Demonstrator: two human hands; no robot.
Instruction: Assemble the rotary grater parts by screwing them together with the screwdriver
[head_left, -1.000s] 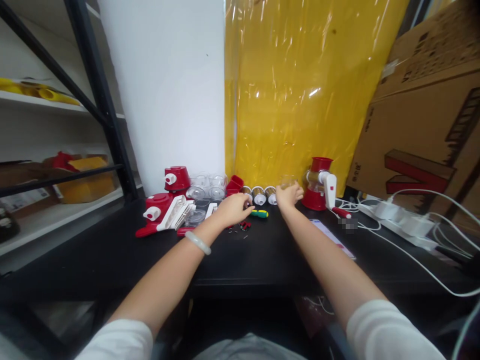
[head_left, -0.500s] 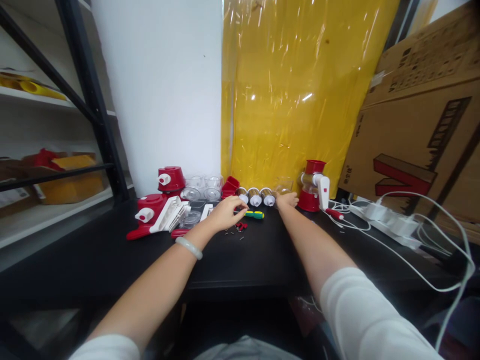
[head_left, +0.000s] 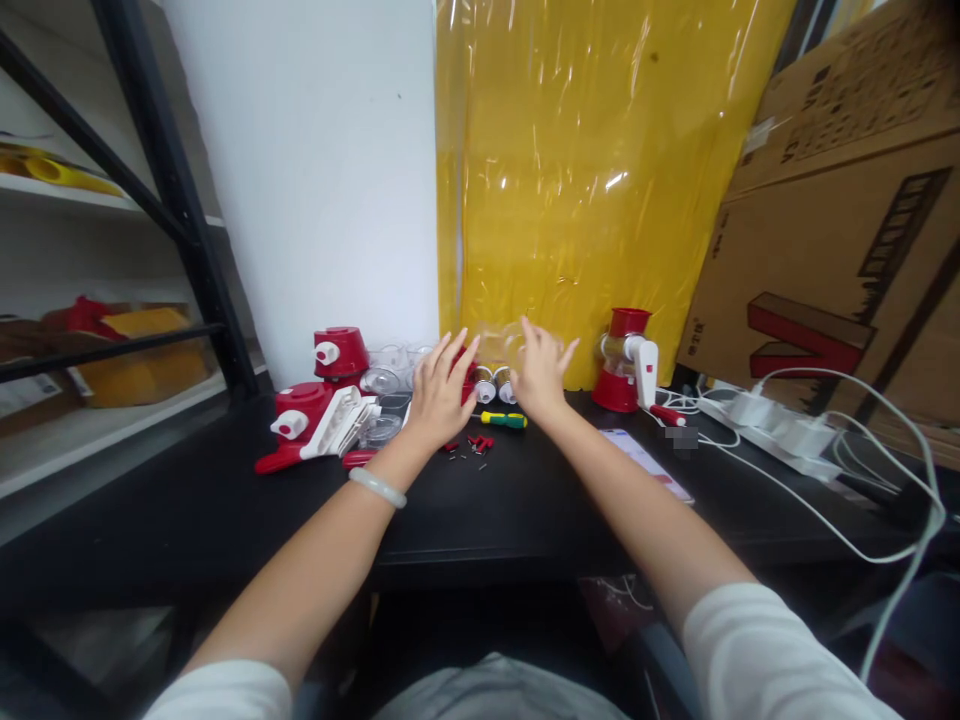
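Both my hands are raised just above the back of the black table (head_left: 525,520), fingers spread. Between them they hold a clear plastic cup (head_left: 499,342): my left hand (head_left: 439,390) is on its left side and my right hand (head_left: 538,372) on its right. Below the hands lie a green and yellow screwdriver (head_left: 504,419) and small red parts with loose screws (head_left: 469,443). Metal grater drums (head_left: 486,385) stand behind, partly hidden by the hands. An assembled red and white rotary grater (head_left: 626,360) stands to the right.
Red grater bodies (head_left: 341,352), a white part (head_left: 341,425) and clear bowls (head_left: 382,380) lie at the left. A leaflet (head_left: 645,462), a white power strip (head_left: 780,430) with cables and a cardboard box (head_left: 840,260) are at the right. A black shelf frame (head_left: 172,200) stands left.
My right hand left the spot beside the red grater and moved left with the clear cup. My left hand rose off the table to meet it; both hands now have spread fingers.
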